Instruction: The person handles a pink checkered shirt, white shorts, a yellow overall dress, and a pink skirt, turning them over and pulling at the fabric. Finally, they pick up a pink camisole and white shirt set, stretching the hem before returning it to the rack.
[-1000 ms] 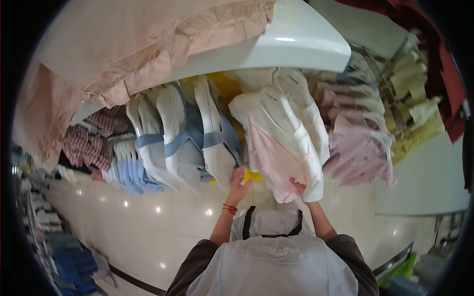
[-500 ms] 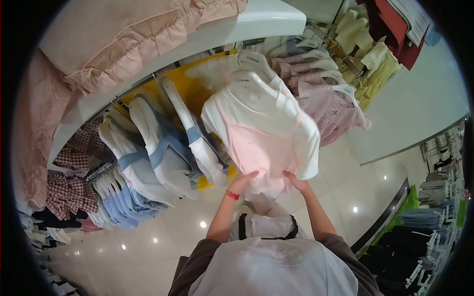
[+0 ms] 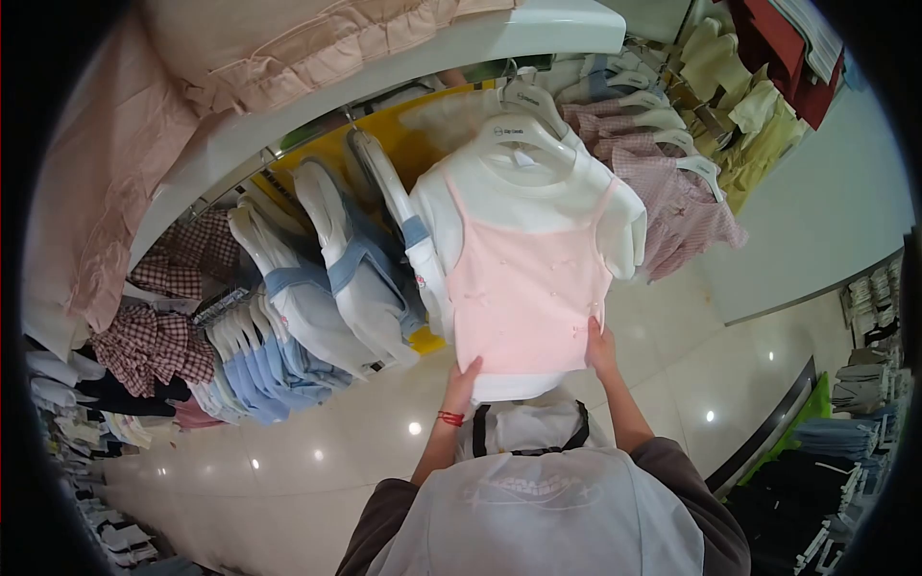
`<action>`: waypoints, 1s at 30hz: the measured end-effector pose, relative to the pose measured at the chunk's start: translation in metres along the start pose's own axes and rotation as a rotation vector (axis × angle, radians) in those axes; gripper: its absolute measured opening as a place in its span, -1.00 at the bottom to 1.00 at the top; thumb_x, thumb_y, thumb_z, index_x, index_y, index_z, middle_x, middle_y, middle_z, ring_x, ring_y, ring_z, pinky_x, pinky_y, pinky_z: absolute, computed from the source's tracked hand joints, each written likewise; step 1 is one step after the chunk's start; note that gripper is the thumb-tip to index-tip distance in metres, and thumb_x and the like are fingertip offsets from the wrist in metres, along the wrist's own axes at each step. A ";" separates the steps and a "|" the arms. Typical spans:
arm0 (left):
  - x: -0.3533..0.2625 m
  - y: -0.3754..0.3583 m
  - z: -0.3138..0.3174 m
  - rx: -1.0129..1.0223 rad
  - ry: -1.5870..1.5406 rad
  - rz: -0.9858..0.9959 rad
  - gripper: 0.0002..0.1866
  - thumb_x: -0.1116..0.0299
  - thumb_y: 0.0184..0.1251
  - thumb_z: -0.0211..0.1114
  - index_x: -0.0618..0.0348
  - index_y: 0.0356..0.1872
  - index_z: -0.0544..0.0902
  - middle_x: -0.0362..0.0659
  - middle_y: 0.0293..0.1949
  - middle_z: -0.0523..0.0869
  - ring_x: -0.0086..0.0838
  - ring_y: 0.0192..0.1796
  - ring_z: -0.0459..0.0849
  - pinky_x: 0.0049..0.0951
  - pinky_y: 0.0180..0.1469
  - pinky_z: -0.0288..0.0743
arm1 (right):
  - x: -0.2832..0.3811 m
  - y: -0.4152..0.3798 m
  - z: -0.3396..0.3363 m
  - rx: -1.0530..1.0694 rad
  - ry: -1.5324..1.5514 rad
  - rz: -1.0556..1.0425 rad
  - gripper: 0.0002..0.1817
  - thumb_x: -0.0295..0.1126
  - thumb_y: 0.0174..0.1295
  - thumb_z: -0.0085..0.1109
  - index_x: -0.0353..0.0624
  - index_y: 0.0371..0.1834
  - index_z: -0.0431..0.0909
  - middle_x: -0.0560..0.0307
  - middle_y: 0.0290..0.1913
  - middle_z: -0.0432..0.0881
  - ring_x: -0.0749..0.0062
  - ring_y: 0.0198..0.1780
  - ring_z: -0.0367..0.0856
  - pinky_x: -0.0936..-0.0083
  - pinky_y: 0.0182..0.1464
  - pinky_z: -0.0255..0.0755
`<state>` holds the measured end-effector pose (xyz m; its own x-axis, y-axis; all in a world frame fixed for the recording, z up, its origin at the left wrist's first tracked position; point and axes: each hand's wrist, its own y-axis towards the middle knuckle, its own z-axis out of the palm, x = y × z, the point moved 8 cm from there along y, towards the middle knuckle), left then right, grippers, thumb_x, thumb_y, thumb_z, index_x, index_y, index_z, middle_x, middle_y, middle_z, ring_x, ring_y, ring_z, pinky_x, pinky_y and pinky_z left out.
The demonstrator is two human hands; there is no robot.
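A pink camisole top (image 3: 528, 298) layered over a white T-shirt (image 3: 523, 202) hangs in front of me on a white hanger (image 3: 526, 132). My left hand (image 3: 464, 384) pinches the lower left edge of the pink top, thumb on the front. On the other side, my right hand (image 3: 601, 348) grips the lower right edge, thumb also in front. Between them the fabric is spread flat, and a strip of the white shirt's hem shows below. The fingers behind the cloth are hidden. A red bracelet circles my left wrist.
White tops with blue collars (image 3: 370, 278) hang from the rail just left, above several light blue garments (image 3: 254, 374). Pink gingham tops (image 3: 663, 216) hang to the right, beside a white panel (image 3: 816, 221). Dark folded clothes (image 3: 788, 499) fill a rack at lower right.
My hands have moved apart to the side edges of the pink top. The garment was bunched and tilted; now it hangs straighter and smooth, its lower hem visible. The view has shifted slightly.
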<state>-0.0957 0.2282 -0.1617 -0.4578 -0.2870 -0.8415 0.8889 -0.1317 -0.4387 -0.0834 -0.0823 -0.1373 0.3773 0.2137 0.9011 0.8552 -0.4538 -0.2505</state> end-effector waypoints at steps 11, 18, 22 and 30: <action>-0.030 -0.011 -0.056 -0.177 0.196 0.213 -0.63 0.31 0.28 0.11 0.42 -0.02 0.45 -0.10 -0.12 0.59 -0.52 -0.12 0.53 -0.55 -0.05 0.37 | 0.016 -0.001 -0.044 -0.100 -0.084 -0.156 -0.58 -0.16 0.28 -0.13 -0.36 -0.11 0.48 -0.13 -0.33 0.59 0.30 -0.26 0.54 0.46 -0.14 0.36; -0.043 -0.021 -0.033 0.012 -0.274 0.097 -0.60 0.37 0.29 0.06 0.39 0.09 0.32 -0.04 -0.02 0.53 -0.37 -0.04 0.54 -0.40 0.02 0.41 | 0.035 -0.027 -0.022 0.218 0.273 0.031 -0.46 -0.06 0.32 -0.19 -0.40 0.01 0.41 0.03 -0.14 0.56 0.43 -0.14 0.51 0.53 -0.04 0.33; -0.046 -0.022 -0.027 0.094 -0.446 0.096 -0.59 0.43 0.27 0.08 0.40 0.11 0.28 -0.01 0.04 0.48 -0.29 0.02 0.52 -0.34 0.04 0.42 | 0.041 -0.036 -0.012 0.272 0.431 0.103 -0.42 -0.02 0.33 -0.25 -0.40 0.05 0.35 0.03 -0.10 0.55 0.48 -0.13 0.52 0.59 -0.04 0.36; -0.050 -0.023 -0.062 -0.181 -0.170 0.193 -0.72 0.44 0.21 0.19 0.30 -0.11 0.39 -0.10 -0.17 0.57 -0.47 -0.17 0.55 -0.48 -0.10 0.45 | 0.059 -0.051 -0.022 0.191 0.510 0.067 -0.44 -0.06 0.33 -0.22 -0.44 0.05 0.35 0.02 -0.09 0.53 0.50 -0.14 0.49 0.59 -0.05 0.34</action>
<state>-0.0939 0.3044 -0.1286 -0.2585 -0.4468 -0.8565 0.9350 0.1070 -0.3380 -0.1126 -0.0660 -0.0638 0.2540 -0.2782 0.9263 0.9023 -0.2767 -0.3306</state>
